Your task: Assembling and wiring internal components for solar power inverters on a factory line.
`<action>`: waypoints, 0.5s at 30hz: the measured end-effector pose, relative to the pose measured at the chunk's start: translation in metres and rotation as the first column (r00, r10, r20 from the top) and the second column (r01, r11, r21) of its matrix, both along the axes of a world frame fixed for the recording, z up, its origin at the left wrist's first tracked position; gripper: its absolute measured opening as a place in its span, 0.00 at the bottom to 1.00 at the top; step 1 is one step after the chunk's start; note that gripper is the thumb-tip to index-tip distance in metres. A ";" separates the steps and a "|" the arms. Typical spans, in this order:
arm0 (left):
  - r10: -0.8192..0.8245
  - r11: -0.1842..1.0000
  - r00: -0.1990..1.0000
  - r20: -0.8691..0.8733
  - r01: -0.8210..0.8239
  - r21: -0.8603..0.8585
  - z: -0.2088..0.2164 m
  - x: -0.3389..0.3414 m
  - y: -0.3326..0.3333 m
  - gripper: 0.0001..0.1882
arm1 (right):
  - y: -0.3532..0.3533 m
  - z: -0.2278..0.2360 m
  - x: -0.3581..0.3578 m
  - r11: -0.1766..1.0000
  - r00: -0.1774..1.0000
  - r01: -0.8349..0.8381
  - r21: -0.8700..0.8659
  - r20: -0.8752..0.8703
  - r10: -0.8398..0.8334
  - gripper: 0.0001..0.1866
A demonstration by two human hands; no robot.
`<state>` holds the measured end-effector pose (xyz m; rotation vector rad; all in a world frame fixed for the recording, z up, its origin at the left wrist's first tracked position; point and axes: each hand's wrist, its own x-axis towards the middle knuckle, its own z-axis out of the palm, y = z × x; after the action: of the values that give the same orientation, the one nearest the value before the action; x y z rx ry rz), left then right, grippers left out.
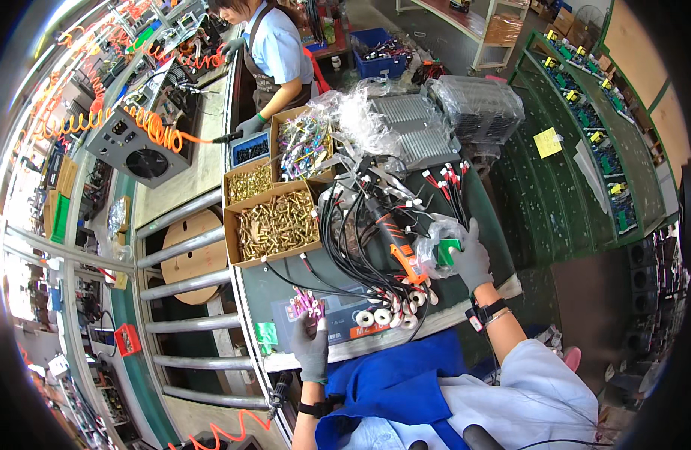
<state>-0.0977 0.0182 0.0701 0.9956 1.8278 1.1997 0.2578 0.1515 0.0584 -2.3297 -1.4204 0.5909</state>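
Note:
My left hand, in a grey glove, is at the table's near left edge. Its fingertips are a little apart beside a small cluster of pink-purple wire terminals. Farther right, my right hand, also gloved, has its fingers stretched out and its thumb beside a green square piece at a clear plastic bag. Between the hands lie black cables with white ring-shaped parts at their near ends. An orange-and-black power screwdriver rests across the cables.
Cardboard boxes of brass screws and of colourful wire pieces stand at the left. Behind are finned grey metal housings. A roller conveyor runs on the left, with a grey metal case. A co-worker stands at the far side.

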 end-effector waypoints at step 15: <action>-0.632 0.762 0.767 -0.115 0.641 0.089 0.083 0.107 0.082 0.38 | -0.027 0.133 -0.003 0.897 0.878 -0.155 0.413 -0.359 0.317 0.06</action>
<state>0.0094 0.0999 0.1532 1.5943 1.2875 0.8488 0.2553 0.1242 0.1914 -1.6207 -1.4669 0.7590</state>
